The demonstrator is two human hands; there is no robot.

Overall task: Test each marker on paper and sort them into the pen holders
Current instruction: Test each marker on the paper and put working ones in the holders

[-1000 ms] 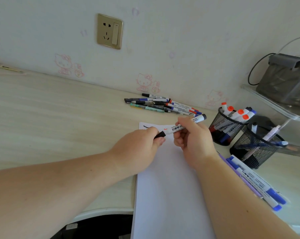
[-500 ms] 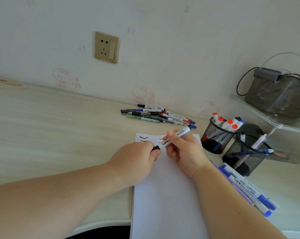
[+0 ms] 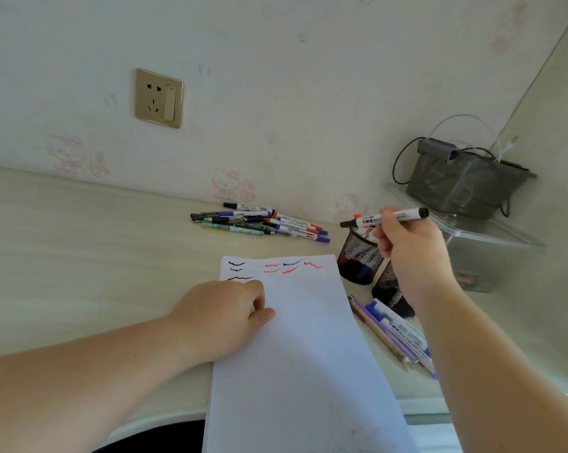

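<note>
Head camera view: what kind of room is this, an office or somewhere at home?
Probably a home, perhaps a child's desk corner. Faded pink cartoon cat stickers dot the pale wall, a brass-coloured wall socket sits above the light wooden desk, and black mesh pen holders stand by a white paper sheet.

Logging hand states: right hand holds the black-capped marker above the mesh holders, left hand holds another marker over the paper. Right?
Not quite. The head view shows the left hand resting on the paper with no marker visible in it. The right hand does hold the black-capped marker above the mesh holders.
</note>
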